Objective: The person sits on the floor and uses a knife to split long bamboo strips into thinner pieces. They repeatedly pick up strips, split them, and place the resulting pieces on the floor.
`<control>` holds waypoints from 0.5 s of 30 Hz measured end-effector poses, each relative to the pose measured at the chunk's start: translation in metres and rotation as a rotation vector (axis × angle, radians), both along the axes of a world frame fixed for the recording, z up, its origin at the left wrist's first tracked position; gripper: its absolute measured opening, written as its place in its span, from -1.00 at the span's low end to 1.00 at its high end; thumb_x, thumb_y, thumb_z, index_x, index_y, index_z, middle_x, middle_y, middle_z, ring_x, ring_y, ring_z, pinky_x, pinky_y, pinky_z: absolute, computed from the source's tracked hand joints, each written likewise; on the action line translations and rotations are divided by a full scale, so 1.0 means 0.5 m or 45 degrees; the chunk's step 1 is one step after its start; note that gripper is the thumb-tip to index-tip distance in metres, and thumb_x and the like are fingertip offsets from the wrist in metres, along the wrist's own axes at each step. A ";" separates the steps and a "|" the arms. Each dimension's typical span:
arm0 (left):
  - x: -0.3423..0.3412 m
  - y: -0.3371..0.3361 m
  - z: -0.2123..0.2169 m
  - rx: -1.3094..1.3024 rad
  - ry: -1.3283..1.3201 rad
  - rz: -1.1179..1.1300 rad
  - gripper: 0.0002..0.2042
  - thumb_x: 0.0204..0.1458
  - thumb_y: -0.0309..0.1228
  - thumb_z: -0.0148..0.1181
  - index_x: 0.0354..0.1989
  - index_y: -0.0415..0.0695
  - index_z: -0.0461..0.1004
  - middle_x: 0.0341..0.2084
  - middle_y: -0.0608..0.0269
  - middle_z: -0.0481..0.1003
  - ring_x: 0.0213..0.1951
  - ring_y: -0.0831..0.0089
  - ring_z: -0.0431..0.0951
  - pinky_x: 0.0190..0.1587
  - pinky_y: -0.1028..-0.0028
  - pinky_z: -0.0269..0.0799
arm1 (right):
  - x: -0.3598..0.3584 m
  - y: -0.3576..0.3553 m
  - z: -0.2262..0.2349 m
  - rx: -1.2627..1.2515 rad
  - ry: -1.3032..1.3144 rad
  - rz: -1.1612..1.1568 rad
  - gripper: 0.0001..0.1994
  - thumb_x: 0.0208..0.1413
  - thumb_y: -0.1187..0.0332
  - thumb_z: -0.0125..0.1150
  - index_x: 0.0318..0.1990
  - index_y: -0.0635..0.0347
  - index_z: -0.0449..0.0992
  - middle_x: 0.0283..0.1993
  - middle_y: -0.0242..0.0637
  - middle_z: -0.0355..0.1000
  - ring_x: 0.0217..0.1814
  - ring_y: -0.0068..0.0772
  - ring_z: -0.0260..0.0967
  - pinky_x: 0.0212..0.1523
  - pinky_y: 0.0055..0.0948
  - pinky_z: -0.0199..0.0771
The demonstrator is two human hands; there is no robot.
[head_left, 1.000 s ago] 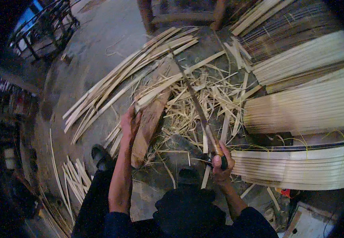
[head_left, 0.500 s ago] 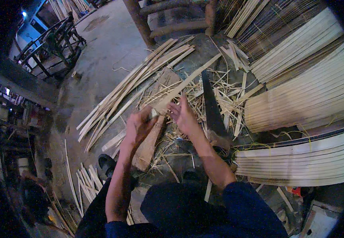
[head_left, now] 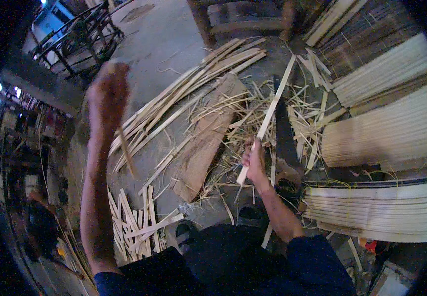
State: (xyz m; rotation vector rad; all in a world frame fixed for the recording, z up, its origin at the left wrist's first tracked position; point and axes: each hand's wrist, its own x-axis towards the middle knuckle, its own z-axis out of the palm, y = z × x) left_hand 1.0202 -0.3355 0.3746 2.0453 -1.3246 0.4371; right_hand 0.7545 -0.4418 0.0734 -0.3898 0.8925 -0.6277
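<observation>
While bundles of split cane [head_left: 391, 128] filled the right side of the scene and a loose fan of long strips [head_left: 184, 106] ran from the near left toward the far middle, the work itself sat on the floor [head_left: 159, 49] between them. A thick wooden block [head_left: 206, 143] lay there on a slant, its long axis running from near left to far right, with a litter of shavings [head_left: 243, 123] around it. Just right of the block lay a dark, long-bladed knife [head_left: 283, 133], pointing away from the person, with no hand on it.

A pale slat [head_left: 268, 116] was the thing in hand. Its long axis ran from the right hand [head_left: 254, 162] up and away to the far right, across the shavings, and its near end stuck out just below the fist. That hand was clamped around the slat near its lower end and sat just right of the block, close to the knife.

Well apart from it, the left hand [head_left: 107, 91] was raised on the left, blurred by motion, with a short thin strip [head_left: 126, 153] hanging below it; whether the fingers were closed on the strip I could not tell. The right hand was much the nearer to the block and the knife. A small heap of short offcuts [head_left: 137, 222] lay near the person's left knee.
</observation>
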 end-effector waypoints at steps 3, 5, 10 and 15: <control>0.006 -0.001 -0.190 0.381 0.283 -0.230 -0.75 0.10 -0.24 0.07 -0.21 -0.19 0.41 -0.49 0.07 0.44 -0.41 0.23 0.44 -0.37 0.28 0.34 | -0.023 0.080 0.037 -0.121 -0.124 0.211 -0.56 0.17 -0.17 -0.13 -0.29 0.03 0.33 -0.70 -0.61 -0.06 -0.74 -0.73 -0.12 -0.75 -0.65 -0.14; -0.047 0.024 -0.306 0.422 0.496 -0.343 -0.64 0.07 -0.18 0.11 -0.14 -0.24 0.36 -0.32 -0.08 0.47 -0.25 0.11 0.48 -0.20 0.22 0.37 | -0.012 0.124 0.084 -0.080 -0.157 0.246 -0.56 0.20 -0.16 -0.18 -0.29 0.03 0.34 -0.70 -0.59 -0.05 -0.74 -0.71 -0.10 -0.74 -0.64 -0.09; -0.159 0.022 -0.325 0.407 1.156 -0.555 -0.57 0.09 -0.14 0.10 -0.08 -0.29 0.32 -0.24 -0.08 0.44 -0.17 0.20 0.44 -0.11 0.25 0.35 | 0.044 0.213 0.134 -0.452 -0.113 0.478 -0.53 0.23 -0.11 -0.22 -0.26 0.15 0.35 -0.65 -0.47 0.05 -0.70 -0.67 -0.04 -0.71 -0.61 0.03; -0.068 0.137 -0.257 0.358 0.988 -0.334 -0.76 0.16 -0.30 0.01 -0.20 -0.27 0.38 -0.48 0.13 0.43 -0.42 0.31 0.39 -0.31 0.36 0.34 | 0.185 0.228 0.057 -1.810 0.178 0.662 -0.63 0.18 0.11 -0.03 -0.11 0.29 0.38 -0.34 -0.10 0.40 -0.32 -0.08 0.36 -0.31 -0.30 0.39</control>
